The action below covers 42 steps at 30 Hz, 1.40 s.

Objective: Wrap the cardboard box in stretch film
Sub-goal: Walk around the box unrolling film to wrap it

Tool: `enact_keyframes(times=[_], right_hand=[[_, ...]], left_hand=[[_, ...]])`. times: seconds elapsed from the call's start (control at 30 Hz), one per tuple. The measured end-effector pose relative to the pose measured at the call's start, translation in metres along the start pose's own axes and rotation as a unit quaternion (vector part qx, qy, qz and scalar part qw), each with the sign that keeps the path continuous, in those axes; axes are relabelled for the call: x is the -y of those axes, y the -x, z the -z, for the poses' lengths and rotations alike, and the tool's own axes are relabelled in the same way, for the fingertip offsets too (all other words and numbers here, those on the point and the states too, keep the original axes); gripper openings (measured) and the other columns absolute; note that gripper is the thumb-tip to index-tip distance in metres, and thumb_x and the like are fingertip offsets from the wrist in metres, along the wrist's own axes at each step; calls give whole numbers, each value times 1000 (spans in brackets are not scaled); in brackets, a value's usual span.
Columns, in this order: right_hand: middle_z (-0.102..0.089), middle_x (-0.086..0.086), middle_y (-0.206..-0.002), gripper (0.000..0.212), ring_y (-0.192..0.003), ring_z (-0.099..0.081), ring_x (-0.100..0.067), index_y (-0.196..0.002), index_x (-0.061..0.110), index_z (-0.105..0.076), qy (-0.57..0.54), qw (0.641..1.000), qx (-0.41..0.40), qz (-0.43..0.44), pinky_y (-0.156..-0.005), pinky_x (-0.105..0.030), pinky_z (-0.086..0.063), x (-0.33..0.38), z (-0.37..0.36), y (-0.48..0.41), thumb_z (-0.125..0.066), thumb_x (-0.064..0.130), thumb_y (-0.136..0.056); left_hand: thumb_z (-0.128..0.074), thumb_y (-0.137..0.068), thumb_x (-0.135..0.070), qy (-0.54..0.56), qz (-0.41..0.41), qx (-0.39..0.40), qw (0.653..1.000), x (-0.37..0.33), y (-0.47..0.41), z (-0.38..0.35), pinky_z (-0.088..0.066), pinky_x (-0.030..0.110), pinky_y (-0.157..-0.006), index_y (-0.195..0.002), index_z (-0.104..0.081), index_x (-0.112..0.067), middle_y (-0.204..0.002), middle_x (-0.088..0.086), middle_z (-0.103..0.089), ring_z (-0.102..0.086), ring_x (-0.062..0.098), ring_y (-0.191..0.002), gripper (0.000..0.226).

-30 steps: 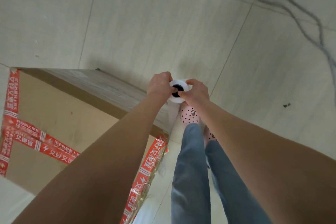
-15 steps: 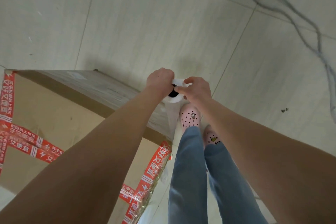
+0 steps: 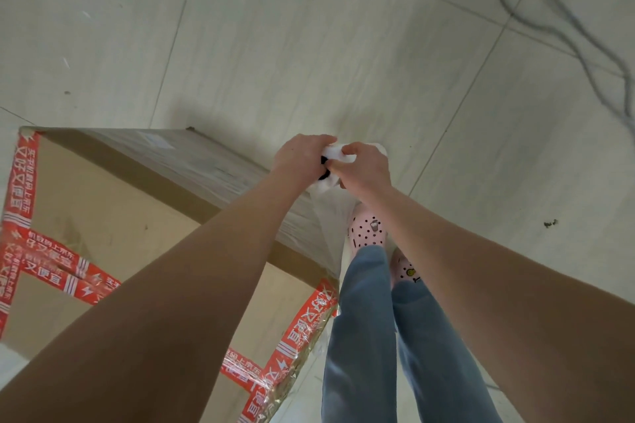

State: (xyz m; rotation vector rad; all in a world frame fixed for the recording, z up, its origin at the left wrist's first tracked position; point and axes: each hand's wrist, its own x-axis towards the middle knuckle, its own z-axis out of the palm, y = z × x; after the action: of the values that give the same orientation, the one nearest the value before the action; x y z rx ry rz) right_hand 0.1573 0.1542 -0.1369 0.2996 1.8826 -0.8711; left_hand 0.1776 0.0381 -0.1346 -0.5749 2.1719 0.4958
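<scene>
Head camera view: a person stands over a large cardboard box (image 3: 103, 203) on the tiled floor (image 3: 309, 45), holding a white stretch film roll (image 3: 324, 184) upright just beside the box's near corner. The left hand (image 3: 302, 161) has its grip curled over the roll's top end, and the right hand (image 3: 364, 172) pinches that same end. A sheet of film (image 3: 330, 233) runs from the roll to the box's wrapped side. It looks thin, clingy and easily torn, while the roll seems light and stiff, so it is probably best held by its core ends.
</scene>
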Motion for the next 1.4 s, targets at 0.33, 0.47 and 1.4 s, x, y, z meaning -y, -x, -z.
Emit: enact_keyframes(times=[0.33,0.47,1.4], right_hand=[[-53,5,-104,55,-89,-53,-13,-125,21,-50,41,999,-15,12,-70,-24,-36,12,15,-1,-71,39,-78],[-59,0,-113,40,-88,-59,-18,-121,21,-52,53,998,-37,24,-68,-25,-41,33,10,-7,-64,25,-83],[-50,-7,-116,34,-94,-56,-27,-119,17,-44,237,969,4,73,-69,-31,-36,115,-18,-30,-59,26,-89]], left_hand=[[-56,-80,-12,99,75,-34,992,4,-9,9,-47,31,-54,-61,-56,-14,-65,3,-59,-62,25,-65,19],[-60,-84,-16,296,148,-63,942,7,-2,10,-56,30,-57,-76,-59,-4,-69,8,-64,-64,18,-50,14],[-62,-81,-28,395,253,-129,874,39,-15,42,-57,41,-66,-88,-51,-8,-89,8,-63,-67,28,-75,23]])
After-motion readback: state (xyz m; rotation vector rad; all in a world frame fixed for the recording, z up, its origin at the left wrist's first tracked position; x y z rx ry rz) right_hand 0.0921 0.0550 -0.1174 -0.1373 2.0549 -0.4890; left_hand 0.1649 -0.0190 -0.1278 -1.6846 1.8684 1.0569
